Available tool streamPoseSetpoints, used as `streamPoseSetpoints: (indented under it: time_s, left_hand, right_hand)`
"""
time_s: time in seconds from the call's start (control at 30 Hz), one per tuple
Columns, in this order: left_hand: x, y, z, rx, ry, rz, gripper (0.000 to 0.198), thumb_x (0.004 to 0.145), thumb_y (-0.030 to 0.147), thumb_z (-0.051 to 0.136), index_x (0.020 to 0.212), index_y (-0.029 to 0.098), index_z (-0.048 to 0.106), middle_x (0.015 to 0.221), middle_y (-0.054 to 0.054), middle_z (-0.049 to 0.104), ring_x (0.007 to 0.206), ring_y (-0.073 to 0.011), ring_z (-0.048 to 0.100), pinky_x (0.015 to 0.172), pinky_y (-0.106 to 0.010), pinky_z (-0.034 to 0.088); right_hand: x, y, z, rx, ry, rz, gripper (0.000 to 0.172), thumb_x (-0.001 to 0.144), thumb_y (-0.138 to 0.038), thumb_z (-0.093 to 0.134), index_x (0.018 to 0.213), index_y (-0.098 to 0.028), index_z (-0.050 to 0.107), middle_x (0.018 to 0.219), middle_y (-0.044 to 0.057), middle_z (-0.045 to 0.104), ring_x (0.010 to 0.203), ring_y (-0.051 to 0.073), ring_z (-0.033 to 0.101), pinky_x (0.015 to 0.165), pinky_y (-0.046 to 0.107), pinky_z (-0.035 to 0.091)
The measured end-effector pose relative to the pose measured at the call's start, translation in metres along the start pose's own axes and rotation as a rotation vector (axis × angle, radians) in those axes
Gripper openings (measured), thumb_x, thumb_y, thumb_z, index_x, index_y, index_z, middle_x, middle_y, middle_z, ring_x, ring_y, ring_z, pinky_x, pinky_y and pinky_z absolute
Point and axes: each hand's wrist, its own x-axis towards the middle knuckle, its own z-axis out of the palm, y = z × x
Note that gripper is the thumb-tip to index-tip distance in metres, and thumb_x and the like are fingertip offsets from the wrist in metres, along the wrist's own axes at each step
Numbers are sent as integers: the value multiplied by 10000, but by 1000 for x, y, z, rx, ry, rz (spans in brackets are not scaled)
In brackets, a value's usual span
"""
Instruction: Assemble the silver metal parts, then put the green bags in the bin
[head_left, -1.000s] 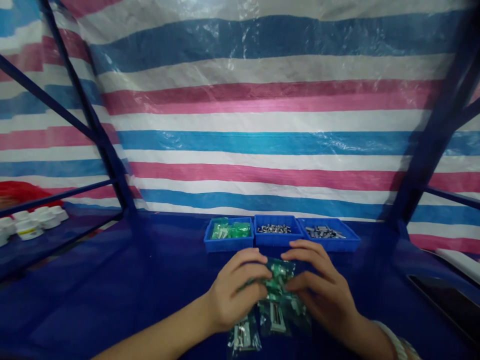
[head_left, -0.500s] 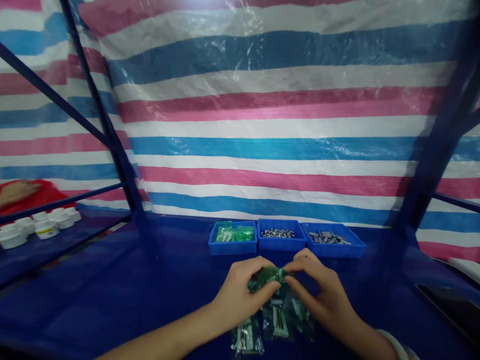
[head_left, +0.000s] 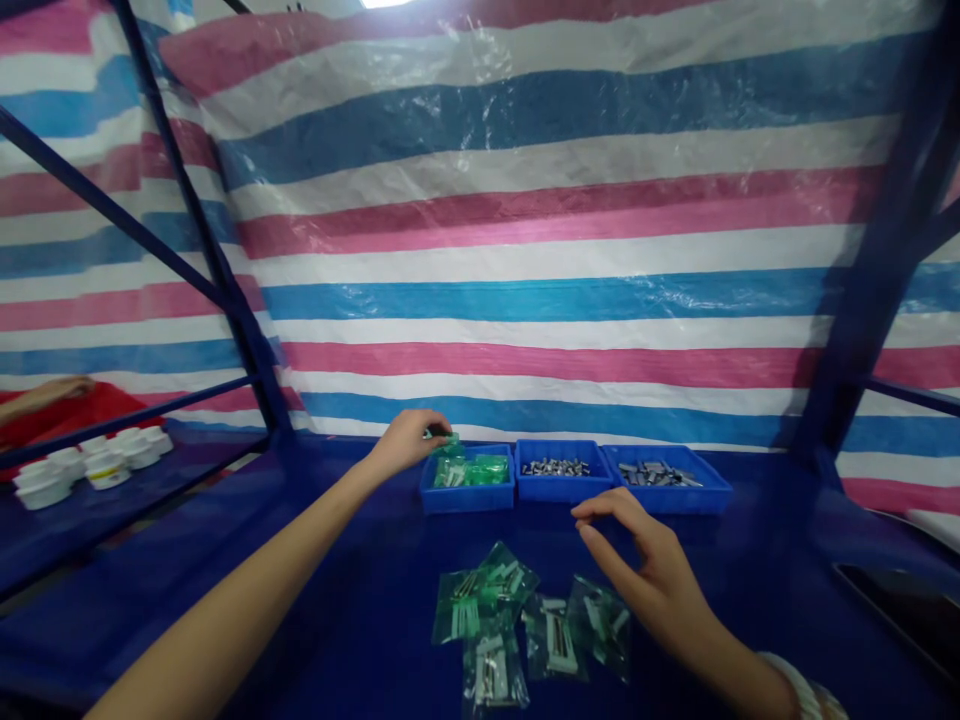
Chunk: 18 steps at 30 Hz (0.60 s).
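Note:
My left hand reaches to the back left corner of the left blue bin, fingers closed on a small green plastic bag. More such bags fill that bin. My right hand hovers over the table in front of the bins, thumb and forefinger apart and nothing between them. Left of it on the table lie several clear green bags with white and metal parts inside, among them an upper bag, a front bag and a right bag.
The middle blue bin holds small metal pieces; the right blue bin holds longer grey ones. A dark flat object lies at the right. White tubs and another person's hand are beyond the left frame bars.
My left hand has left the bag in front and moved up and left to the left bin. My right hand has let go, and the bag both hands held now lies among the others.

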Motion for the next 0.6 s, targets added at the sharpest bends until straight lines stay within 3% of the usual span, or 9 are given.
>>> streamPoseSetpoints:
  time_s: [0.1, 0.23, 0.6]
  left_hand:
    - [0, -6, 15, 19, -42, -32, 181, 906, 306, 622, 898, 129, 659, 882, -36, 694, 805, -171, 665, 756, -360, 543]
    - [6, -12, 25, 18, -89, -51, 200, 933, 305, 589, 1027, 134, 637, 1009, -58, 673, 861, -181, 661, 771, -374, 558]
    - [15, -19, 24, 110, -231, -65, 254, 932, 298, 590, 1138, 150, 606, 1124, -78, 642, 933, -208, 651, 800, -400, 557]
  right_hand:
    - [0, 1, 1, -8, -2, -14, 107, 905, -226, 538, 950, -218, 635, 877, 56, 646, 852, 217, 615, 771, 356, 488]
    - [0, 2, 1, -20, -2, -27, 111, 903, -224, 531, 938, -216, 636, 875, 62, 652, 846, 220, 617, 761, 358, 496]
    - [-2, 3, 2, -10, -58, -37, 103, 896, -189, 535, 927, -226, 626, 879, 42, 654, 848, 212, 613, 761, 348, 476]
